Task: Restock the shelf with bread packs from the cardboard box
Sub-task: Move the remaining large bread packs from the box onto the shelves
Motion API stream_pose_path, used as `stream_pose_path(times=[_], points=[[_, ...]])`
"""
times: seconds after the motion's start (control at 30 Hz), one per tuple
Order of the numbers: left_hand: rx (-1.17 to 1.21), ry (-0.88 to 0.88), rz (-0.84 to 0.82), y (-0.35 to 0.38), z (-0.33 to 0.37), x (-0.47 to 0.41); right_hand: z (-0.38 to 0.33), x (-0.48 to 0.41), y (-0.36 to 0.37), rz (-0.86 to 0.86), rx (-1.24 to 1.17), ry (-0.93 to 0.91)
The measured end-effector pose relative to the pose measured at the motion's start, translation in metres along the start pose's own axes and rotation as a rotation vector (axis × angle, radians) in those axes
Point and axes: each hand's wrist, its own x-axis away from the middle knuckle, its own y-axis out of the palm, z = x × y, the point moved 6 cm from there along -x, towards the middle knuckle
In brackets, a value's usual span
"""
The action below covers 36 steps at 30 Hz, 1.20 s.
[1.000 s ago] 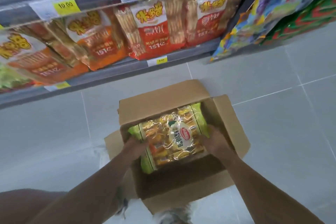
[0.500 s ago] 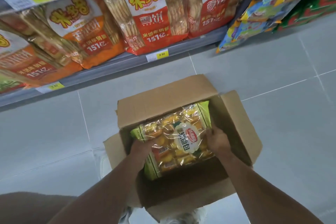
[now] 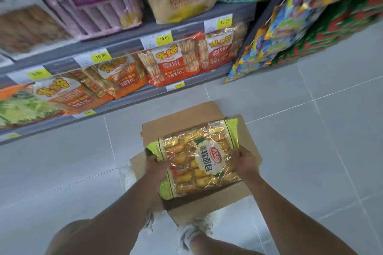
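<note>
Both hands, left hand (image 3: 155,166) and right hand (image 3: 246,161), gripped the bread pack (image 3: 199,158) by its sides; it looked light, soft, crinkly-slick.

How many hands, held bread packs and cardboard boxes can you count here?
hands: 2, the left hand and the right hand
bread pack: 1, gripped by both hands
cardboard box: 1
total: 4

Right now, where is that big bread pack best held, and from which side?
By its two green ends, one hand from each side, as the left hand and right hand do: the bread pack is wide, flat and likely floppy.
</note>
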Motion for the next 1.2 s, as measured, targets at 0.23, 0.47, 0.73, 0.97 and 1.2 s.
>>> stream_pose_path(times=[0.23, 0.47, 0.73, 0.97, 1.2], points=[[0.018, 0.001, -0.115, -0.053, 0.055, 0.131, -0.073, 0.086, -0.111, 0.019, 0.0, -0.006], [-0.01, 0.154, -0.246, -0.108, 0.127, 0.273, -0.151, 0.168, -0.219, 0.03, -0.036, -0.045], [-0.078, 0.431, -0.338, -0.14, 0.201, 0.384, -0.221, 0.221, -0.321, 0.116, -0.158, -0.08], [-0.101, 0.668, -0.335, -0.179, 0.253, 0.454, -0.274, 0.257, -0.383, 0.139, -0.211, -0.156], [-0.048, 0.876, -0.403, -0.201, 0.295, 0.527, -0.324, 0.291, -0.434, 0.168, -0.337, -0.306]])
